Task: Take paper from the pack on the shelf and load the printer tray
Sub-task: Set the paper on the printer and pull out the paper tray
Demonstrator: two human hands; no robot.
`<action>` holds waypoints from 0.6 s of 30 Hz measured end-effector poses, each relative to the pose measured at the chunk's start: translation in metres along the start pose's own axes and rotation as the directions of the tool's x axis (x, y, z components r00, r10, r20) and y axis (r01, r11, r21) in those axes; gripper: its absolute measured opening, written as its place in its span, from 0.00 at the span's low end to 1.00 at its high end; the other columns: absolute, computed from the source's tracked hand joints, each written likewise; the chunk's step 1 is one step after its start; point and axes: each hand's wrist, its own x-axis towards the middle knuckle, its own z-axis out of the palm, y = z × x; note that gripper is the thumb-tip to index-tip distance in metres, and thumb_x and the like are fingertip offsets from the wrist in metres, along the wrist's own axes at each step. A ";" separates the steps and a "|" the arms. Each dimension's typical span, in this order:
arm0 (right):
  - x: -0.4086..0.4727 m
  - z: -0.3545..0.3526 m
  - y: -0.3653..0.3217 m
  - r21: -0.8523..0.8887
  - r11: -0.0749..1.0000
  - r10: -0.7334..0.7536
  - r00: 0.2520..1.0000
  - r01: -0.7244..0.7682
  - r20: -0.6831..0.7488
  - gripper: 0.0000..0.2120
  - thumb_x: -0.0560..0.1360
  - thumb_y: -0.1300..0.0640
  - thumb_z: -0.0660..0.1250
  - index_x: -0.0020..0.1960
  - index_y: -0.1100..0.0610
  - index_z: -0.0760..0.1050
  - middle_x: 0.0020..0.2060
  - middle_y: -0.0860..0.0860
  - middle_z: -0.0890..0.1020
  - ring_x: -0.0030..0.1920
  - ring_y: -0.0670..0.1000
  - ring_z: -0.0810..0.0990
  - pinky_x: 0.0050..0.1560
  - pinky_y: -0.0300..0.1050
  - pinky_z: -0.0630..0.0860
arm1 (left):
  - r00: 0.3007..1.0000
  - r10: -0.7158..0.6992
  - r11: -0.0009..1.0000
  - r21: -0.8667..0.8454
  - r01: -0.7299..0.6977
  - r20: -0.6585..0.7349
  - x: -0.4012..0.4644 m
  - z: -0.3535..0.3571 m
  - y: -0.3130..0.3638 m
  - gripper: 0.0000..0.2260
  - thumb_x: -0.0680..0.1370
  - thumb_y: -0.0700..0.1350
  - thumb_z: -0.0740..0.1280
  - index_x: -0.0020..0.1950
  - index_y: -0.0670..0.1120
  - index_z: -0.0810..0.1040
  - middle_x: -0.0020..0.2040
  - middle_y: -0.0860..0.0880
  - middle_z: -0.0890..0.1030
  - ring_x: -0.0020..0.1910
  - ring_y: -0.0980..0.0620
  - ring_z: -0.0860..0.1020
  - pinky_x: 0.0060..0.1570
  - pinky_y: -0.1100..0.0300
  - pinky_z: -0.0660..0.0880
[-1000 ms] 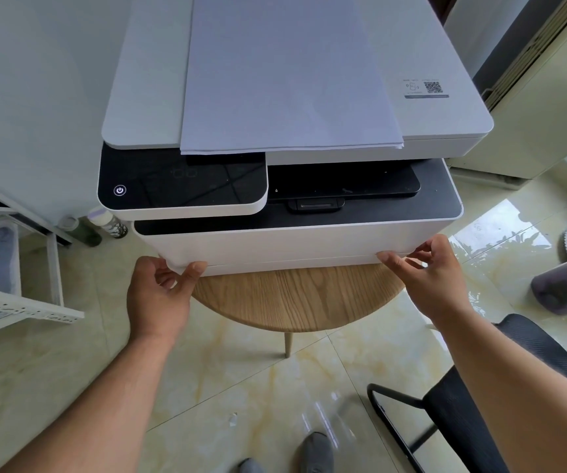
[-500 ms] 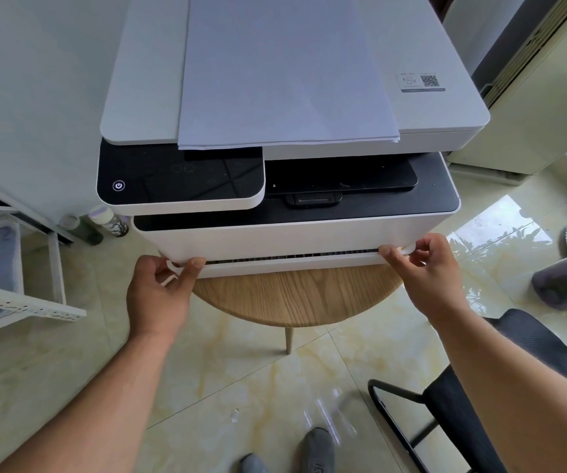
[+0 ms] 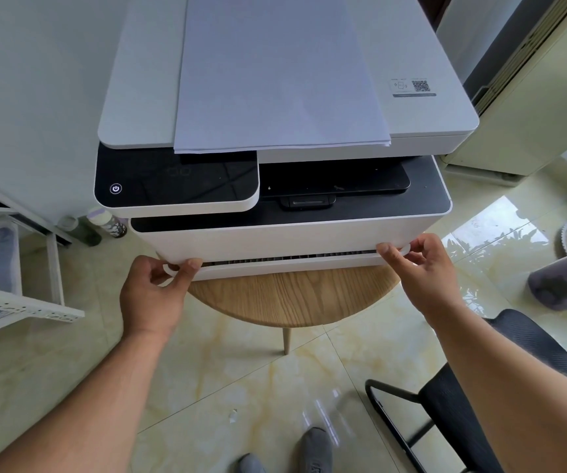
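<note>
The left hand (image 3: 150, 295) has its fingers (image 3: 191, 266) curled tight on the left corner of the printer tray (image 3: 288, 264), thumb on top of the lip and the other fingers tucked below it. The right hand (image 3: 422, 268) pinches the tray's right corner the same way, thumb pressed on the upper edge. Both forearms reach up from the bottom of the view, wrists straight, palms turned inward toward each other.

The tray sits at the foot of the printer (image 3: 302, 233), drawn out just enough that a thin dark slot shows between its top edge and the white body above. A sheaf of paper (image 3: 275, 73) lies flat on the printer's lid, its near edge overhanging the black control panel (image 3: 176, 179).

The printer rests on a round wooden table (image 3: 292, 298) with a slim leg. Below is a glossy pale tiled floor (image 3: 224, 377). A white rack (image 3: 19, 302) stands to the left, two bottles (image 3: 107, 223) beside the wall behind it. A black mesh chair (image 3: 463, 404) is at lower right, and a grey slipper (image 3: 562, 285) lies beyond it.
</note>
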 end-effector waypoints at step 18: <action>0.001 0.002 -0.001 -0.023 1.000 -0.017 1.000 0.018 0.025 0.16 0.75 0.42 0.74 0.50 0.52 0.73 0.47 0.46 0.81 0.51 0.40 0.79 0.43 0.38 0.73 | 0.996 -0.013 0.999 -0.040 0.017 0.085 -0.003 0.004 -0.002 0.15 0.75 0.60 0.74 0.46 0.51 0.76 0.49 0.47 0.84 0.56 0.43 0.82 0.51 0.53 0.74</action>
